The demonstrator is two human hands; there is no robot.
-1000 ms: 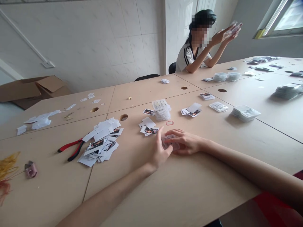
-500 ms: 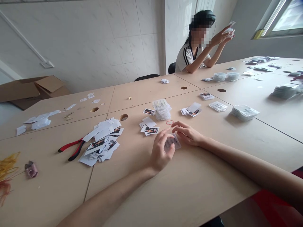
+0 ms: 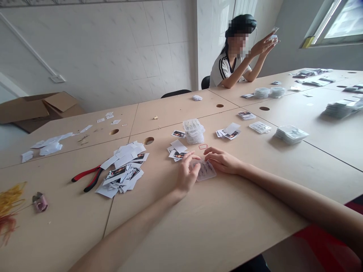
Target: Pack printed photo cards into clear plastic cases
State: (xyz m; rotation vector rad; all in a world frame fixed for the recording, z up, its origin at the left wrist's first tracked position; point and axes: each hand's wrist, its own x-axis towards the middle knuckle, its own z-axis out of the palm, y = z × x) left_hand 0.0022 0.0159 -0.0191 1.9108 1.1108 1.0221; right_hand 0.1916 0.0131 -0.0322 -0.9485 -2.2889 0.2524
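Note:
A small clear plastic case [image 3: 206,173] with slim dark pieces in it lies flat on the table in front of me. My left hand [image 3: 187,174] is at its left side, the thumb and fingers apart and touching its edge. From the right, my right hand [image 3: 224,160] reaches to the case's far right corner with loosely stretched fingers; the contact under them is partly hidden. Just beyond, a red rectangular frame shape [image 3: 203,146] is on the table. A stack of similar clear cases [image 3: 194,132] stands behind it, beside some printed cards [image 3: 177,149].
A heap of printed cards [image 3: 123,170] and red-handled pliers [image 3: 89,177] lie left. Pink-handled cutters [image 3: 40,202] and yellow strands [image 3: 13,196] are farther left. More cases [image 3: 291,134] sit right. Across the table, a person [image 3: 234,56] holds up a clear item. A cardboard box [image 3: 39,109] stands behind.
My left hand has loosened and shifted slightly left, so more of the case shows. The case now lies flatter. My right hand has barely moved.

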